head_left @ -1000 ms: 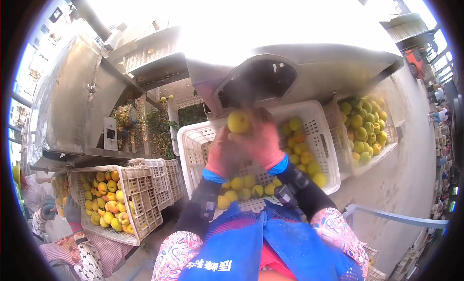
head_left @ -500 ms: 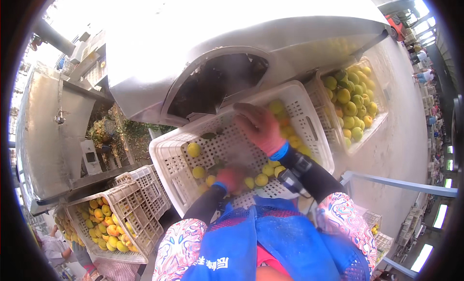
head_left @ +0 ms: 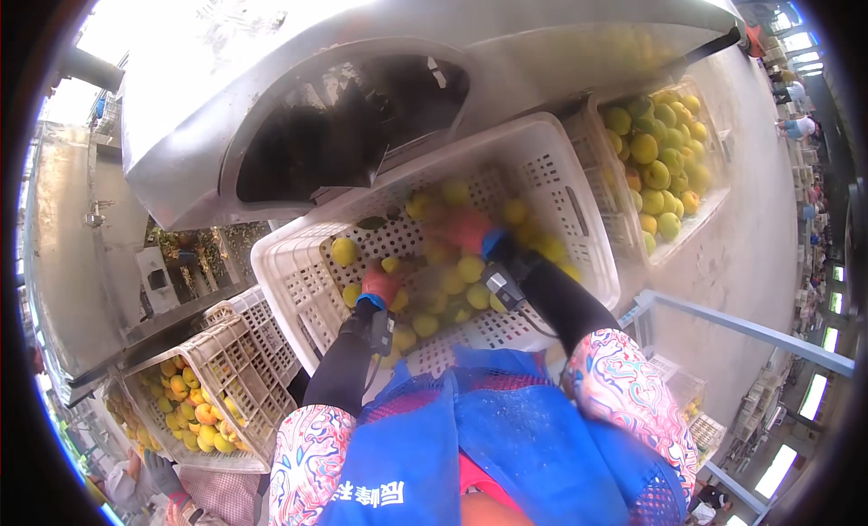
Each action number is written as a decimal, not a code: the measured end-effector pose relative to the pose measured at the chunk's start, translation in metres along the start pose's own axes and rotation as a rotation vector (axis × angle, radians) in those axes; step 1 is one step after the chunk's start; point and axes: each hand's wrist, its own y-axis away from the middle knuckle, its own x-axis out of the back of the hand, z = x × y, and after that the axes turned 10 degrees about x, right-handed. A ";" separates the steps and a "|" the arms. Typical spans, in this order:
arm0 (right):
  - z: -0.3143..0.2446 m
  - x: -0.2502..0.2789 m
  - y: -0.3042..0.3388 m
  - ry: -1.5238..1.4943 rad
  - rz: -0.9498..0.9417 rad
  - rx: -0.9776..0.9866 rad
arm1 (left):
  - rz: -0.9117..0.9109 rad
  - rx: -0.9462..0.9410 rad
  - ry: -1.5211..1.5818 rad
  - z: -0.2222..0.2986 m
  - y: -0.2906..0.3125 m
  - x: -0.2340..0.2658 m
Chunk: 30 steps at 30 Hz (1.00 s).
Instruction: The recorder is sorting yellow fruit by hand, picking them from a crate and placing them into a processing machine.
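A white perforated plastic crate (head_left: 592, 255) lies in front of me with yellow-green peaches spread over its floor. My left hand (head_left: 383, 284), in a reddish glove, is low in the crate's left half, beside a small yellow peach (head_left: 390, 265). My right hand (head_left: 463, 229), gloved alike, reaches in among peaches near the middle; motion smears its fingers. Whether either hand grips a fruit cannot be made out. Several peaches (head_left: 426, 324) lie between my hands and the near wall. One peach (head_left: 344, 251) sits apart at the left, and a green leaf (head_left: 370, 223) lies by the far wall.
Beyond the crate stands a metal machine housing with a dark opening (head_left: 334, 132). A crate full of peaches (head_left: 665, 164) is at the right, another crate of redder peaches (head_left: 201, 408) at the lower left. A pale blue rail (head_left: 741, 327) runs along the right.
More peaches now lie in the middle of the crate. My right hand has come down among them, and my left hand has moved left and farther in. The view has shifted slightly.
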 end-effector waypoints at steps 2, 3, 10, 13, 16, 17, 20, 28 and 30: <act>-0.012 0.074 -0.010 -0.002 -0.129 -0.099 | -0.052 -0.082 0.223 -0.046 -0.019 -0.001; -0.006 0.096 -0.011 -0.014 -0.156 -0.123 | -0.045 -0.044 0.272 -0.054 -0.021 -0.004; 0.023 -0.075 0.003 -0.156 0.055 0.047 | -0.003 -0.168 -0.089 -0.029 0.012 0.022; -0.055 -0.029 -0.027 -0.312 -0.256 -0.131 | -0.088 0.010 0.535 -0.018 0.039 0.028; -0.037 -0.059 -0.033 -0.576 -0.096 -0.026 | -0.176 -0.094 1.003 0.019 0.073 0.044; -0.033 -0.063 -0.031 -0.688 -0.009 0.030 | -0.193 -0.136 1.091 0.022 0.085 0.051; -0.031 -0.041 -0.021 -0.949 0.250 0.201 | -0.242 -0.209 1.162 0.029 0.111 0.073; -0.092 0.058 -0.001 -1.519 0.547 0.109 | -0.737 -0.315 1.483 0.056 0.137 0.097; -0.116 0.096 0.008 -1.499 0.578 0.074 | -0.719 -0.432 1.502 0.053 0.144 0.105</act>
